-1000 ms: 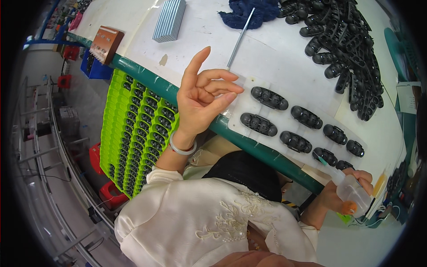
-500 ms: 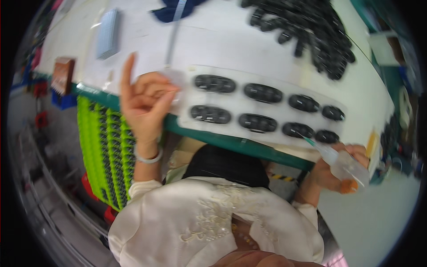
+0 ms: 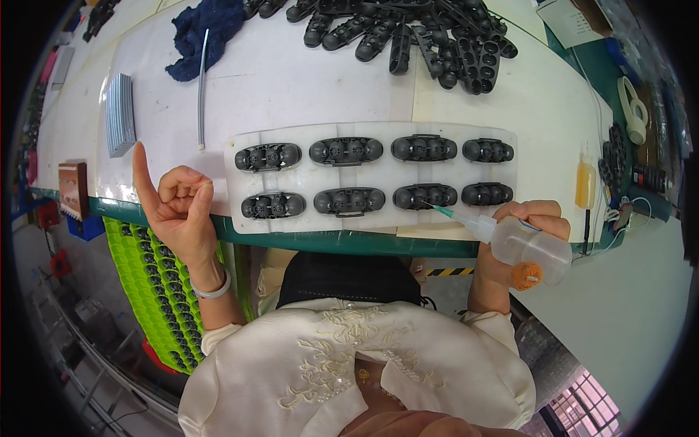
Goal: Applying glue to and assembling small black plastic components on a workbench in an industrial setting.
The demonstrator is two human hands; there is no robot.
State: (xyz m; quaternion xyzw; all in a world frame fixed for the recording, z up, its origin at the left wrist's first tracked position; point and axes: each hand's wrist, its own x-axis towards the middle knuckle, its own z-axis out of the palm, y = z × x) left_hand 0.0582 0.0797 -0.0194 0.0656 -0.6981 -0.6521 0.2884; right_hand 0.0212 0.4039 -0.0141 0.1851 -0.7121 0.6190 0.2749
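Observation:
My right hand is closed around a clear squeeze bottle with a green needle tip and an orange disc-shaped part on its side. The tip meets a black oblong plastic part in the near row of a white slab fixture. Several similar black parts lie on this fixture in two rows. Left of the fixture, my left hand is raised with the index finger stretched out. Its thumb and other fingers are curled together in a pinch; anything between them is too small to make out.
A pile of black parts lies at the far side. Toward the left are a dark blue cloth, a thin rod and a pale blue stack. Green trays of black pieces stand below the table's left edge. A yellow-barrelled tool lies right.
The view has turned and sharpened, shifting the fixture left in the picture. My right hand still holds the bottle with its tip at a near-row part. My left hand keeps its pinched pose.

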